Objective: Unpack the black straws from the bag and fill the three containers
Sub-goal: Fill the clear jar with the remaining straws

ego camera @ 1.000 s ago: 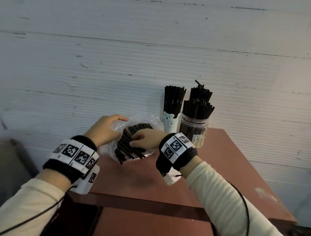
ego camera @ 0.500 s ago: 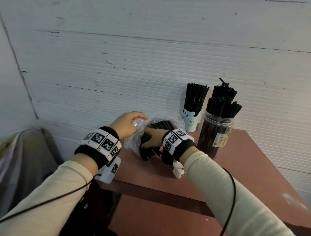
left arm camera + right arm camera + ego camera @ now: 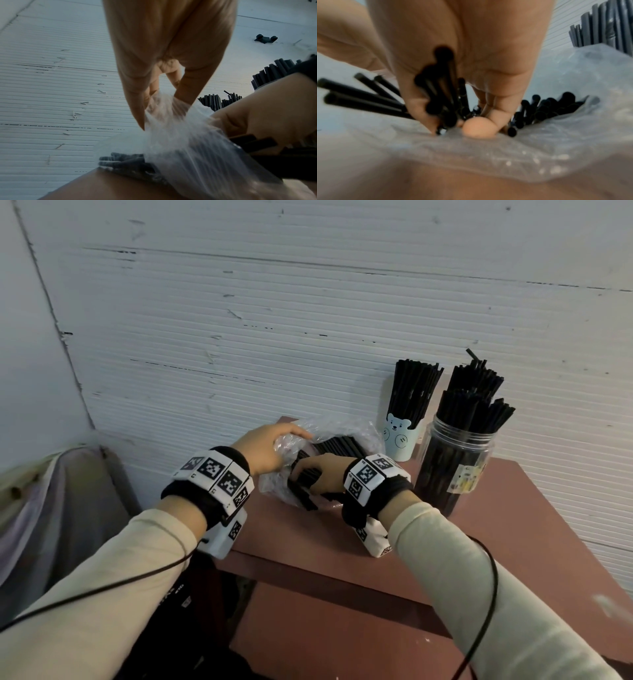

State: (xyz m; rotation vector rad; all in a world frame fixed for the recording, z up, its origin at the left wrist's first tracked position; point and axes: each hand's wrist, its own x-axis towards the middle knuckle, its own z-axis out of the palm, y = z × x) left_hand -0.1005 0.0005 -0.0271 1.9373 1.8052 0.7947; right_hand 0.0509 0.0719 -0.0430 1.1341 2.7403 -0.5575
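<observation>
A clear plastic bag (image 3: 346, 433) of black straws (image 3: 334, 445) lies at the back left of the brown table (image 3: 513, 542). My left hand (image 3: 263, 450) pinches the bag's crumpled upper edge (image 3: 171, 108) and holds it up. My right hand (image 3: 322, 474) reaches into the bag's mouth, fingers curled round a bunch of straws (image 3: 440, 86). To the right stand a bear-printed cup (image 3: 399, 440) and a clear jar (image 3: 452, 470), both packed with upright straws. More straws (image 3: 474, 378) rise behind the jar; their container is hidden.
A white ribbed wall runs close behind the table. A grey cloth-covered object (image 3: 51, 508) sits low at the left, beside the table's left edge. A lower brown shelf (image 3: 342, 628) shows under the front edge. Black cables hang from both wrists.
The head view has swung left, so the containers now sit further right. My right hand has closed round a bunch of straws in the bag. The left hand keeps its hold on the bag.
</observation>
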